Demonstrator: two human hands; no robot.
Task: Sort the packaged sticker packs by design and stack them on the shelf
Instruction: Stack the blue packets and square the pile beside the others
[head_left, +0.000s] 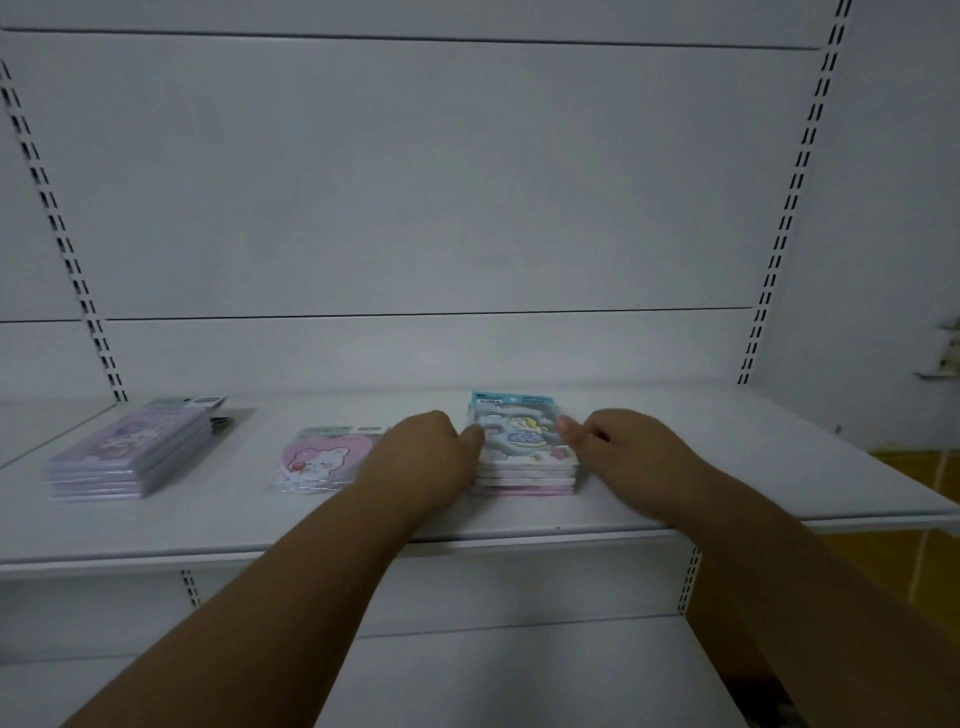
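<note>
Three groups of sticker packs lie on the white shelf (727, 467). A purple stack (124, 452) sits at the left. A pink heart-shaped pack with a bunny (324, 457) lies in the middle. A blue-topped stack with a pastel cartoon design (522, 447) sits to the right of centre. My left hand (431, 457) presses against the left side of this stack, thumb on its top edge. On the stack's right side rests my right hand (618, 452), fingers curled against it. Both hands squeeze the stack between them.
The white back panel (467, 182) rises behind the shelf, with slotted uprights (789, 208) on both sides. A lower shelf (519, 675) lies beneath. Yellow flooring (914, 467) shows at the far right, beyond the shelf's end.
</note>
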